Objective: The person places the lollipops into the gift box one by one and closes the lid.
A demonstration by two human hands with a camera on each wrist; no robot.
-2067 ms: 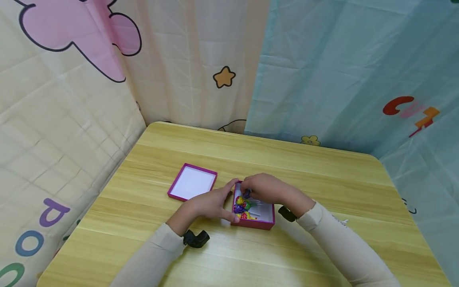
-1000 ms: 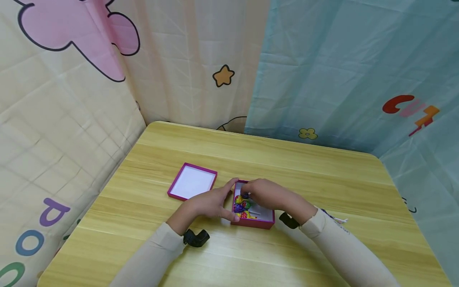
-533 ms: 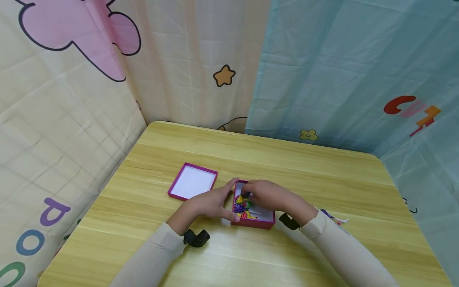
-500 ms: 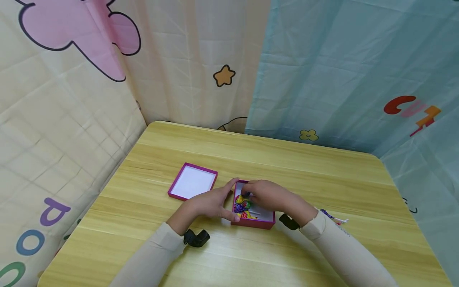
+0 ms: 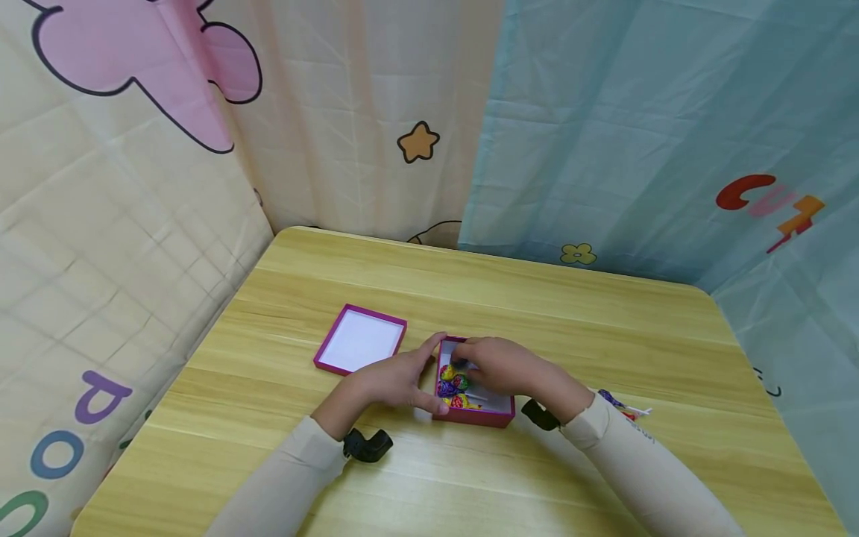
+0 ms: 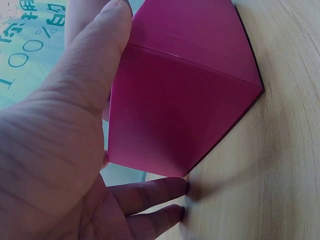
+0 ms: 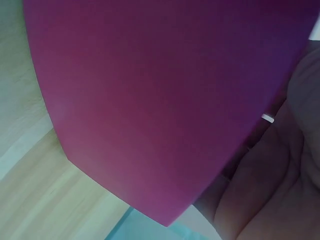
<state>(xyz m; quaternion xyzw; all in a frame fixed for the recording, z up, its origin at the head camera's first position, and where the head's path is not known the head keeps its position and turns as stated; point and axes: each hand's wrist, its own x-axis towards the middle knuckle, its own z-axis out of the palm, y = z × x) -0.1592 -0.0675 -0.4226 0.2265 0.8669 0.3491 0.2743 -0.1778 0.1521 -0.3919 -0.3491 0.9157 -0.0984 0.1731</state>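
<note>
An open magenta box [image 5: 473, 418] holds several wrapped lollipops [image 5: 459, 382] in yellow, green and purple. My left hand [image 5: 394, 382] rests against its left side, thumb at the near corner and forefinger at the far one; in the left wrist view two straight fingers [image 6: 150, 195] reach past the box's bottom corner. Inside the box, my right hand [image 5: 503, 364] has curled fingers around a dark-wrapped lollipop [image 5: 460, 365], mostly hidden under them. A bit of white stick [image 7: 268, 118] shows by the palm in the right wrist view, where the box wall blocks the fingertips.
The box's lid [image 5: 362, 340] lies upturned, white inside, to the left of the box on the wooden table [image 5: 537, 298]. More wrapped lollipops [image 5: 614, 399] lie on the table at the right, partly covered by the right sleeve. Printed curtains hang behind and beside the table.
The right hand has shifted slightly nearer and lower inside the box, and more of the lollipops by the right sleeve show. The left hand, box and lid have not visibly moved.
</note>
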